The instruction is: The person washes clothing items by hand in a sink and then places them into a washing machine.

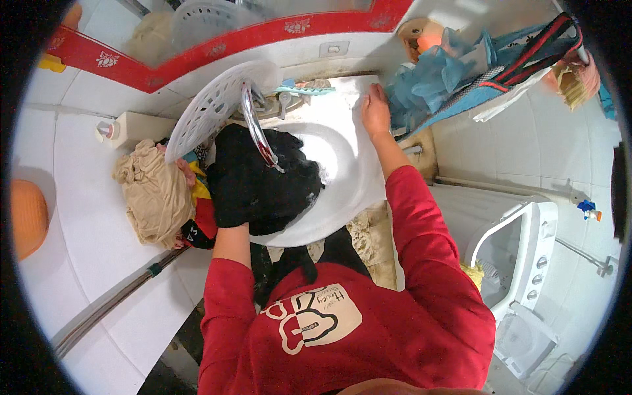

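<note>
Black cloth (266,182) lies bunched in the left part of a white washbasin (340,197), beneath a curved chrome faucet (257,131). A little water shows at the faucet's tip, and some suds show beside the cloth. My left forearm ends at the cloth's lower left part; the cloth covers my left hand, so its fingers are hidden. My right hand (376,112) rests on the basin's right rim near the back, empty, beside a blue mesh bag. A white perforated plastic basket (217,111) leans behind the faucet, at the left.
Left of the basin lie a beige cloth (155,197), colored clothes (203,210) and a white bottle (143,129). A toothbrush-like turquoise item (308,91) lies behind the faucet. Blue mesh (429,79) hangs at right, above a white washing machine (513,247). A metal rail (118,296) runs lower left.
</note>
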